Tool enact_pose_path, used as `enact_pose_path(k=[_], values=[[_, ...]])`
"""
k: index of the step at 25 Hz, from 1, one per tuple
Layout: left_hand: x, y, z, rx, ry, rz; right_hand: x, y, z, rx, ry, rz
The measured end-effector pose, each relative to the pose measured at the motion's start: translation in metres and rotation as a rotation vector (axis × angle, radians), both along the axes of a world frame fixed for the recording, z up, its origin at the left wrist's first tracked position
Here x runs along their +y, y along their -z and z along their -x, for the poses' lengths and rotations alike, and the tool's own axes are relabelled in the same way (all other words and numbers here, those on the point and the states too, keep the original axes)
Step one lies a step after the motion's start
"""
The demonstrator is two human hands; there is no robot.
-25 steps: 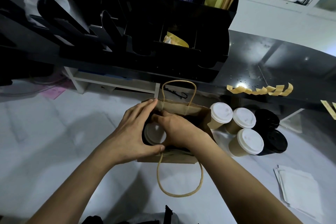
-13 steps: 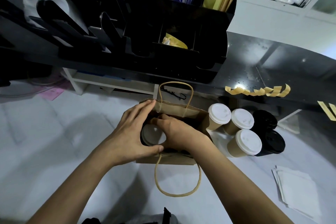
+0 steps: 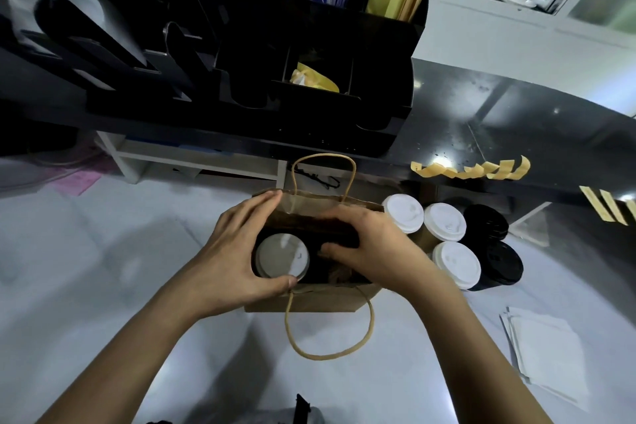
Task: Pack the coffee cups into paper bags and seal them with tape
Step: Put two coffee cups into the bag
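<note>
A brown paper bag with twisted paper handles (image 3: 309,299) stands open on the pale worktop (image 3: 103,251), and both hands are at its mouth. The left hand (image 3: 234,258) spans the bag's left end, fingers (image 3: 265,200) straight along the far edge and thumb on the near rim. Inside, a cup with a white lid (image 3: 282,260) sits in the left hole of a black cup carrier (image 3: 320,234). The right hand (image 3: 371,248) reaches into the right side, fingers curled over the carrier's far edge and gripping it. Just right of the bag stand three white-lidded paper cups (image 3: 444,222) and two black-lidded cups (image 3: 499,265). Yellow tape strips (image 3: 471,170) hang from the dark counter edge behind. A stack of white napkins (image 3: 547,351) lies at the right.
</note>
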State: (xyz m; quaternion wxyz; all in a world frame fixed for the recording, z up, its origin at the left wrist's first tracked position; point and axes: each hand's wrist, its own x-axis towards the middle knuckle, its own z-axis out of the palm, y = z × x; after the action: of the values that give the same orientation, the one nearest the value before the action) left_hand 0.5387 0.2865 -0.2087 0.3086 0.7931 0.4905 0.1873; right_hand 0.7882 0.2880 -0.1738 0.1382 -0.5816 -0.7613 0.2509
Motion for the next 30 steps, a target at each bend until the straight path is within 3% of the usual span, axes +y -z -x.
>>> enact_pose_path(k=[7,12,22,30], values=[[0.002,0.002,0.0,0.004,-0.015,-0.003,-0.013,-0.011,-0.039,0.212,0.238,-0.169],[0.001,0.002,0.0,0.005,-0.012,-0.02,-0.013,-0.011,-0.058,0.22,0.383,-0.229],[0.003,-0.001,-0.002,0.028,-0.019,-0.017,0.012,0.043,-0.09,0.042,0.587,-0.147],[0.001,-0.003,-0.003,0.031,-0.013,-0.001,0.044,0.077,-0.103,-0.304,0.572,-0.18]])
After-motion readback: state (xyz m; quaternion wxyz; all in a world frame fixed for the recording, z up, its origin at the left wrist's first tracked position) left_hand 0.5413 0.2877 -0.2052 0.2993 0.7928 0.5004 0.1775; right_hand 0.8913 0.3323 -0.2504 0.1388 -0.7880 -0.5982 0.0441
